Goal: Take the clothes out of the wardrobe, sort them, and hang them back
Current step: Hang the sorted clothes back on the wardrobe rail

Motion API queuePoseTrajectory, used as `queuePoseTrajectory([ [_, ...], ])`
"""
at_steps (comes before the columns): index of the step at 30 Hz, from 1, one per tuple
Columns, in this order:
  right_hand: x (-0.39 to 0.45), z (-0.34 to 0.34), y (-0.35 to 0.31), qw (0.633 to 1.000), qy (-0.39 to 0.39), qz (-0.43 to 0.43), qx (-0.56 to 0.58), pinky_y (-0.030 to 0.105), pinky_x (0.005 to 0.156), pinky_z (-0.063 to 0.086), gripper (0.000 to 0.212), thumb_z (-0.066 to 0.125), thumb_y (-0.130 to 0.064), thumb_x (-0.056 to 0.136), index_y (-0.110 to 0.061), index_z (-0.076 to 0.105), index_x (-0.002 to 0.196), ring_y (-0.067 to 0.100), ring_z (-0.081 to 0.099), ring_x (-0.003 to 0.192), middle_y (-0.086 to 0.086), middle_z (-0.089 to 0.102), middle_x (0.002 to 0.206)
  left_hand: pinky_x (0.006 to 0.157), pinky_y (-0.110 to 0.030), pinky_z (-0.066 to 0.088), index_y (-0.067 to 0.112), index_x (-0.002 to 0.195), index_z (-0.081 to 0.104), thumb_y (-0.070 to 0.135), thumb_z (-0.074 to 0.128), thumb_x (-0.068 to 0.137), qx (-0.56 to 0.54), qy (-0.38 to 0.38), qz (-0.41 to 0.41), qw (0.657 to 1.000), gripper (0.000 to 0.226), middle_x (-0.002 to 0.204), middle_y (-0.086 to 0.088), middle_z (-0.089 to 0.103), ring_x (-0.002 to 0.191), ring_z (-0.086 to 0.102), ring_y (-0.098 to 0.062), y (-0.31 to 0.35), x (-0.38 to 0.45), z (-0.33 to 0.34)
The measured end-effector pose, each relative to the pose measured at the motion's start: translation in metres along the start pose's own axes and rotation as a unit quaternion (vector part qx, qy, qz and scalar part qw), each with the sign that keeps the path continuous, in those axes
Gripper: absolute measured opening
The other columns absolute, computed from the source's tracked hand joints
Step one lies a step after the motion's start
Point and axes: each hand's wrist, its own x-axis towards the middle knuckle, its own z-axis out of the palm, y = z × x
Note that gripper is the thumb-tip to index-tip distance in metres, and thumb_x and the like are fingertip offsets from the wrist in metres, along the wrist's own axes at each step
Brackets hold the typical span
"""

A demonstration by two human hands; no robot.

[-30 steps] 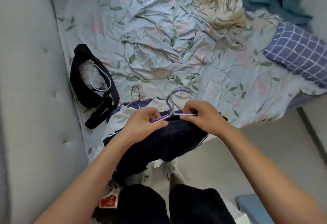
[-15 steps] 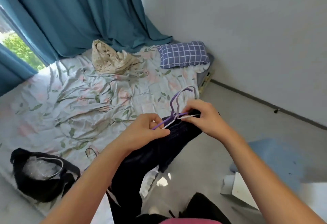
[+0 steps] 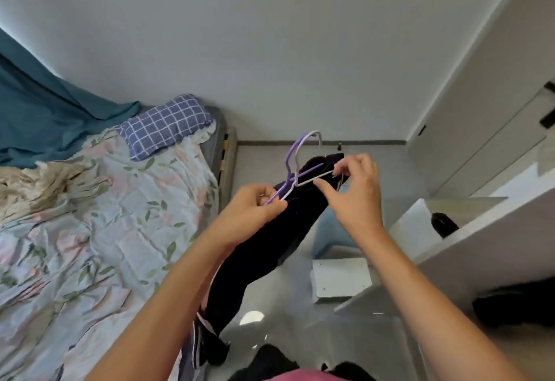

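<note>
A dark navy garment [image 3: 264, 248] hangs in the air from two thin wire hangers, one purple [image 3: 290, 158] and one white [image 3: 315, 137], their hooks pointing up. My left hand [image 3: 255, 215] pinches the left ends of the hangers together with the cloth. My right hand [image 3: 354, 188] pinches the white hanger's right end and the top edge of the garment. The garment's lower part drops between my arms toward the floor. A white wardrobe [image 3: 495, 128] stands at the right.
A bed [image 3: 90, 230] with floral sheet lies at the left, with a checked pillow [image 3: 163, 123] and a beige bundle [image 3: 45, 185]. Teal curtain [image 3: 45, 110] behind it. A white shelf edge [image 3: 480, 239], a white board [image 3: 339, 278] and dark clothes [image 3: 516, 305] sit at the right.
The garment on its hangers has been lifted off the bed and carried to the right, away from the bed toward the wardrobe side. Both hands keep their hold.
</note>
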Motion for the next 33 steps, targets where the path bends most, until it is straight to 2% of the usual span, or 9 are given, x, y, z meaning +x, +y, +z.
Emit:
queuePoseTrajectory([
  [3,-0.008,-0.024,0.030,0.993,-0.022,0.102,0.061,0.028,0.073,0.045,0.021,0.081,-0.029,0.088,-0.024,0.066,0.073,0.013,0.062,0.080,-0.007,0.066,0.082,0.058,-0.026,0.034,0.016,0.083,0.058,0.016,0.068,0.098,-0.032,-0.022,0.005,0.999,0.018,0.066,-0.003,0.050,0.058,0.042,-0.013,0.016,0.012,0.038],
  [6,-0.024,-0.034,0.030,0.946,-0.071,0.203,0.245,0.025,0.082,0.054,0.007,0.074,-0.014,0.094,-0.017,0.079,0.094,0.013,0.070,0.089,-0.001,0.078,0.090,0.058,-0.023,0.038,0.012,0.085,0.058,0.008,0.059,0.102,-0.039,-0.049,0.016,0.998,0.017,0.070,-0.010,0.055,0.058,0.044,-0.015,0.025,0.015,0.056],
  [10,-0.043,-0.041,0.009,0.903,-0.060,0.269,0.329,0.028,0.087,0.053,0.015,0.067,-0.019,0.099,-0.019,0.080,0.107,0.011,0.070,0.096,0.000,0.079,0.098,0.062,-0.028,0.040,0.009,0.090,0.058,0.001,0.050,0.103,-0.045,-0.107,0.032,0.993,0.017,0.070,-0.008,0.061,0.060,0.048,-0.020,0.025,0.013,0.059],
  [14,-0.069,-0.037,-0.018,0.890,-0.030,0.293,0.348,0.030,0.088,0.053,0.013,0.071,-0.023,0.098,-0.015,0.078,0.106,0.018,0.072,0.102,0.005,0.078,0.102,0.069,-0.035,0.043,0.003,0.101,0.059,-0.003,0.048,0.101,-0.040,-0.175,0.049,0.983,0.013,0.074,-0.008,0.066,0.066,0.051,-0.023,0.015,0.001,0.055],
  [19,-0.109,-0.029,-0.044,0.878,0.059,0.312,0.358,0.029,0.082,0.054,0.006,0.069,-0.013,0.098,-0.011,0.072,0.094,0.014,0.069,0.084,0.004,0.073,0.086,0.077,-0.036,0.050,-0.006,0.110,0.058,0.000,0.052,0.105,-0.047,-0.258,0.071,0.963,0.010,0.082,-0.013,0.073,0.073,0.059,-0.026,0.004,-0.019,0.046],
  [22,-0.136,-0.031,-0.046,0.864,0.108,0.336,0.360,0.034,0.082,0.053,0.013,0.067,-0.015,0.101,-0.014,0.069,0.088,0.016,0.065,0.082,0.001,0.068,0.081,0.079,-0.032,0.054,-0.011,0.111,0.055,-0.004,0.050,0.105,-0.040,-0.303,0.086,0.948,0.011,0.086,-0.016,0.076,0.074,0.063,-0.023,-0.001,-0.028,0.052],
  [25,-0.165,-0.039,-0.044,0.842,0.159,0.356,0.373,0.031,0.075,0.053,0.014,0.061,-0.013,0.103,-0.011,0.063,0.090,0.017,0.063,0.077,0.001,0.065,0.078,0.081,-0.027,0.054,-0.011,0.106,0.054,-0.007,0.050,0.104,-0.026,-0.336,0.102,0.936,0.007,0.082,-0.014,0.075,0.074,0.063,-0.022,-0.006,-0.037,0.069],
  [28,-0.194,-0.055,-0.042,0.824,0.218,0.374,0.367,0.029,0.070,0.052,0.020,0.055,-0.011,0.105,-0.009,0.058,0.085,0.016,0.058,0.067,0.002,0.063,0.075,0.076,-0.022,0.050,-0.010,0.101,0.054,-0.007,0.051,0.103,-0.009,-0.358,0.118,0.926,0.004,0.073,-0.011,0.069,0.070,0.059,-0.017,-0.009,-0.045,0.093],
  [33,-0.244,-0.089,-0.036,0.826,0.278,0.397,0.286,0.026,0.061,0.039,0.023,0.054,-0.015,0.105,-0.010,0.050,0.083,0.014,0.042,0.055,0.000,0.049,0.066,0.061,-0.018,0.042,-0.002,0.095,0.053,0.002,0.051,0.106,0.010,-0.392,0.130,0.911,0.012,0.058,-0.007,0.057,0.057,0.050,-0.015,-0.006,-0.067,0.138],
])
